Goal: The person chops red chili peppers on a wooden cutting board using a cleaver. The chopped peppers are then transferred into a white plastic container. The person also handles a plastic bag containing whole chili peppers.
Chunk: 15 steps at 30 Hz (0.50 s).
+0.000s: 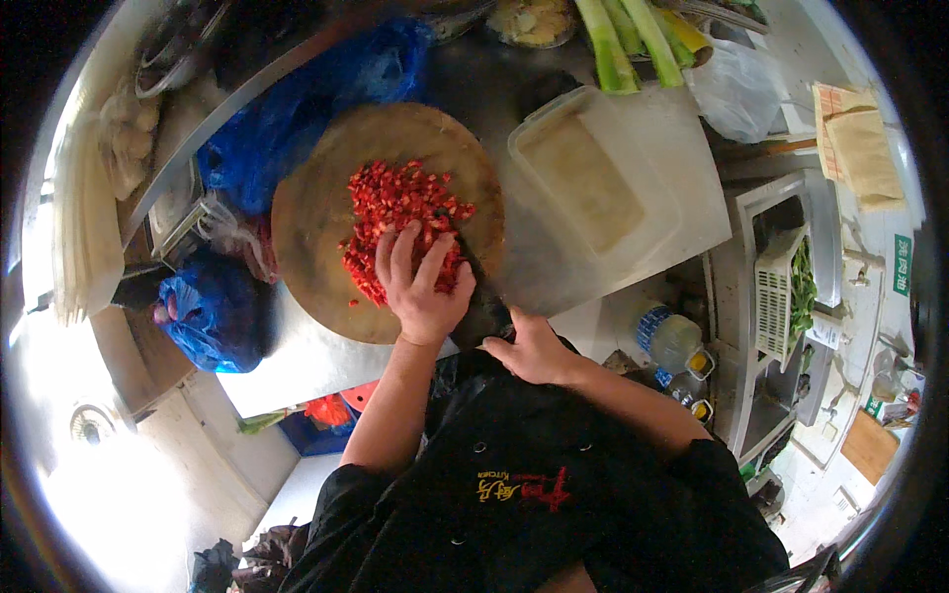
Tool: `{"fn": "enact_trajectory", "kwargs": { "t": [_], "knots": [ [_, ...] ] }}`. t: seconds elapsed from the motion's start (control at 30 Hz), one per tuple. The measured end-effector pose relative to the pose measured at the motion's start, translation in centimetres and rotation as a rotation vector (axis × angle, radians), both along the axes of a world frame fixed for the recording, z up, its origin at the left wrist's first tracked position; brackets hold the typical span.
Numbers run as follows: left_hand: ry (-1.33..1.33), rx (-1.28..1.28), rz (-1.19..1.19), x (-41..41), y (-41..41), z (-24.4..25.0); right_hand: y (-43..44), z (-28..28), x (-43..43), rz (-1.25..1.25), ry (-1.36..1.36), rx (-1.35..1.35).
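Chopped red chili peppers [393, 193] lie heaped on a round wooden chopping board [311, 296]. My left hand [422, 285] rests on the heap, palm down, with its fingers spread. Beside it, my right hand [534, 347] grips the handle of a dark-bladed cleaver [482, 304]. The blade lies at the right edge of the heap and reaches over the board's near right edge; part of it is hidden behind my left hand. To the right of the board is a translucent plastic container [578, 178] on the metal worktop [534, 274].
Blue plastic bags [215, 311] lie left of and behind the board. Green stalks [615, 44] and a clear plastic bag [734, 89] are at the back right. Further right, a white basket of leafy greens [775, 296] sits at a metal sink. Large bottles [671, 337] stand below the worktop.
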<state>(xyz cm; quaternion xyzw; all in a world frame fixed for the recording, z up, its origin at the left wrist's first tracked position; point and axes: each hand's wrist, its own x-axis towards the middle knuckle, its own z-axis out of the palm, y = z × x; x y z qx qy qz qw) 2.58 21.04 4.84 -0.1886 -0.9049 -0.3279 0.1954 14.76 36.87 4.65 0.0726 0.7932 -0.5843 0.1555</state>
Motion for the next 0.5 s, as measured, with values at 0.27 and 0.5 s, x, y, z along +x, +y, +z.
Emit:
{"fn": "enact_trajectory", "kwargs": {
  "t": [0.27,0.5],
  "knots": [
    [0.148,-0.041,-0.156,-2.8,5.8,4.4,4.5,2.6,-0.5,-0.076,-0.112,-0.141],
    [0.016,0.189,-0.463,-5.3,19.5,-0.5,13.2,5.1,0.0,-0.473,-0.281,-0.274]
  ]
}}
